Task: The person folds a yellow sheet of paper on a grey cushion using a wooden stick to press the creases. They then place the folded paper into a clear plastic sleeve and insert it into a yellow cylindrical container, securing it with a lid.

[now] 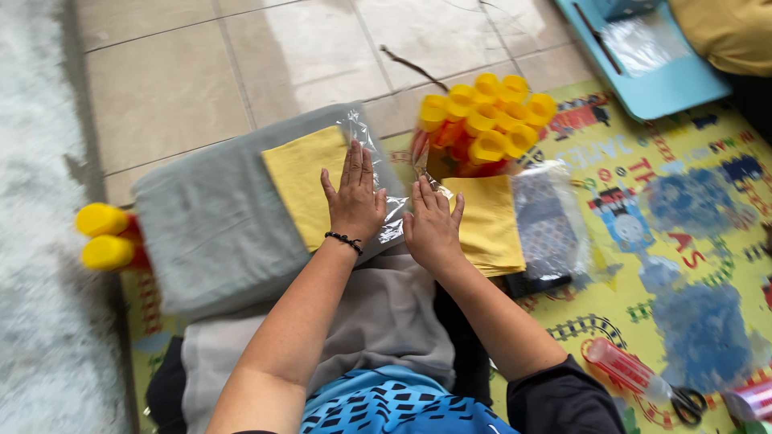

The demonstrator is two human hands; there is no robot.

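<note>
**Both hands flat on bagged yellow cloth**

My left hand (352,201) lies open, fingers spread, palm down on a clear plastic bag (378,173) that holds a folded yellow cloth (299,178). The bag rests on a grey cushion (209,233) over my lap, which appears to serve as a firm pad for pressing. My right hand (432,229) is also open and flat, grasping nothing, its fingertips at the edge of a 2nd stack of yellow cloths (489,221) just beside the bag. In my judgement, the flat palms are there to smooth the plastic and hold the fold still. Beyond the stack stands a cluster of yellow-capped bottles (482,120); 2 more caps (103,235) show left of the cushion. Scissors (643,378) lie well apart on the play mat (691,265). The floor (241,56) is tiled.
</note>
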